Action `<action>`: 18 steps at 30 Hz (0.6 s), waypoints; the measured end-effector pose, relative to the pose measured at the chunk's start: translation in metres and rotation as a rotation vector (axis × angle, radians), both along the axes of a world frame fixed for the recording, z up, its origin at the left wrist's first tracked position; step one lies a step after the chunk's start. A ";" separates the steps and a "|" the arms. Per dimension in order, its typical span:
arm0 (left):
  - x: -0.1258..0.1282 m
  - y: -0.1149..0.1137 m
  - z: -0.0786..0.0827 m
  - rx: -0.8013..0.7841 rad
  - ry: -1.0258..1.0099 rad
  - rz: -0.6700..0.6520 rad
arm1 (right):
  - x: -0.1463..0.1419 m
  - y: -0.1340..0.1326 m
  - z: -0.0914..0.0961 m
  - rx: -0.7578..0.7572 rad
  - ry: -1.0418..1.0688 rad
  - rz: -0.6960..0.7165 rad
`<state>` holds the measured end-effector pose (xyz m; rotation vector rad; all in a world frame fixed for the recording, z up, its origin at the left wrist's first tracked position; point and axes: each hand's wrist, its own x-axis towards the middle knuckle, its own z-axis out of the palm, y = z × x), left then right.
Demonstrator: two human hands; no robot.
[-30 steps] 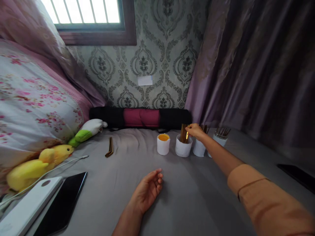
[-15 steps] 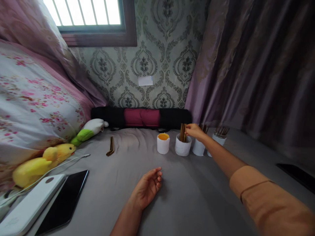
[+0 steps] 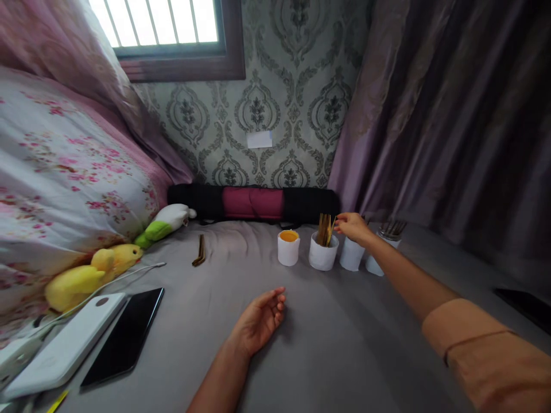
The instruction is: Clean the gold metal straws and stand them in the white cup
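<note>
My right hand [image 3: 352, 227] pinches a thin gold strip [image 3: 332, 226] by its upper end, at the right side of a bunch of similar gold strips [image 3: 323, 230]. The bunch stands upright in a white-wrapped cup [image 3: 323, 258]. To its left is a smaller white cup [image 3: 288, 252] with an orange inside. Behind and below my right hand are another white-wrapped container [image 3: 352, 256] and a jar [image 3: 375, 265] with dark sticks. My left hand [image 3: 260, 321] rests on the grey sheet, palm turned inward, fingers loosely curled apart, holding nothing.
A small bundle of bent brown-gold strips [image 3: 200, 251] lies on the grey sheet [image 3: 232, 269]. At left are plush toys [image 3: 94, 275], a white power bank [image 3: 69, 347] and a black phone [image 3: 124, 338]. A black and maroon roll [image 3: 253, 202] lies along the wall.
My right hand has shifted right across the cup, and one gold strip now leans away from the bunch. The view has turned slightly left. My left hand stays in place.
</note>
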<state>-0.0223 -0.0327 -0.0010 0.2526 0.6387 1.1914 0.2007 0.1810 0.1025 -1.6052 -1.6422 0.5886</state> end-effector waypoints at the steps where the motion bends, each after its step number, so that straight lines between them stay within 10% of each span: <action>1: 0.000 0.000 0.000 0.000 0.003 0.000 | 0.001 0.000 0.000 -0.004 0.009 0.000; 18: 0.000 -0.001 0.004 0.020 -0.045 -0.010 | -0.014 -0.042 0.018 0.029 0.214 0.104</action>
